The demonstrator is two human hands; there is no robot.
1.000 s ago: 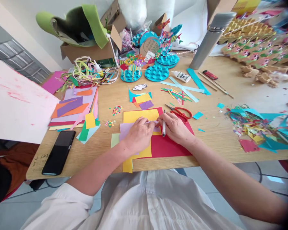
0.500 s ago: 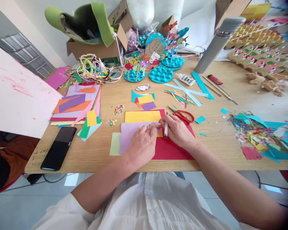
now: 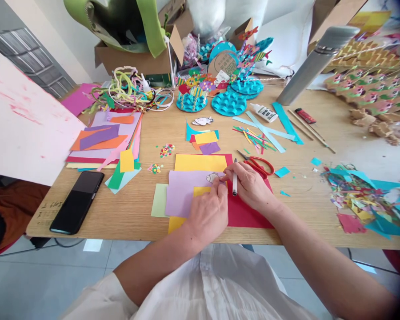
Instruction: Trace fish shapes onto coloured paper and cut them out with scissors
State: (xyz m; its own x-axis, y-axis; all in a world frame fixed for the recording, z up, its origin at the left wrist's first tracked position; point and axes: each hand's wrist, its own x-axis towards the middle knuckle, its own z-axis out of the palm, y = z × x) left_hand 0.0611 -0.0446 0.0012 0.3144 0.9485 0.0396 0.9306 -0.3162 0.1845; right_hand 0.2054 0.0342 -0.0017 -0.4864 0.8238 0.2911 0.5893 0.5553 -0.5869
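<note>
While the left hand [image 3: 209, 206] presses down on a sheet of lilac paper [image 3: 180, 191], the right hand [image 3: 248, 184] works close beside it, holding a pen [image 3: 235, 178]. The left fingers are mostly curled in, with the foremost ones at the lower edge of a small grey fish [image 3: 211, 177]. The fish lies near the upper right corner of the lilac paper; whether it is drawn or cut out is hard to tell. The right fingers are bent and narrow, closed around the pen, whose dark end points toward the person. The right fingertips reach the right end of the fish, just beside the left ones; whether they pinch anything there cannot be made out.

Under the lilac paper are a yellow sheet [image 3: 202, 162] and a pale green piece [image 3: 159, 200], and a red sheet [image 3: 250, 213] extends beneath the right hand. Red-handled scissors [image 3: 264, 165] lie just beyond that hand. Farther back on the desk [image 3: 126, 220] are white fish shapes [image 3: 202, 121] and a glue bottle [image 3: 266, 114]. A phone [image 3: 76, 203] lies at the left, and a heap of scraps [image 3: 355, 189] at the right.
</note>
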